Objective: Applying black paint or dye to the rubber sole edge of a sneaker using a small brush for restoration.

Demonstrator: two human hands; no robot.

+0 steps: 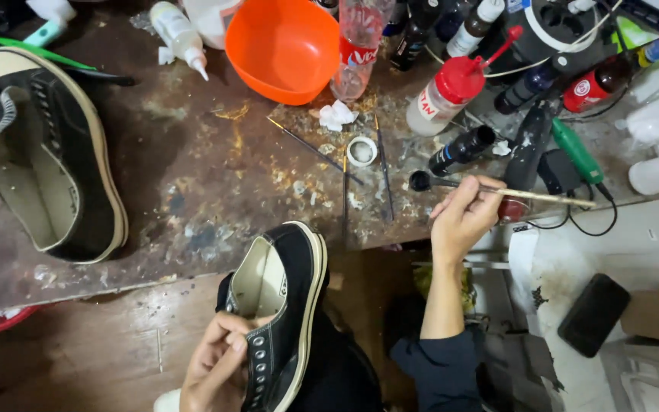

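Two hands in view, both occupied. Left hand [211, 366]: fingers [232, 329] curled tight over the eyelet edge of a black sneaker [287, 305] with a cream sole, held upright-tilted below the near edge of the workbench [192, 175], toe toward the bench. Right hand [463, 217]: fingertips [473, 189] pinched narrow around a thin wooden-handled brush [512, 192]; the round dark brush head points left, hanging over the bench just beside a small black bottle [461, 149] lying on its side.

Outward from the brush: a small white ring-shaped cap [361, 151] and several thin metal picks [345, 172] lie on the stained bench surface between the two hands. Farther back stand a red-capped squeeze bottle [444, 95], an orange bowl [284, 49] and a clear plastic bottle [356, 46]. Far left on the bench lies a second black sneaker [47, 152], opening upward, well apart from the held one. A black flat device [594, 314] lies on the white surface at right.
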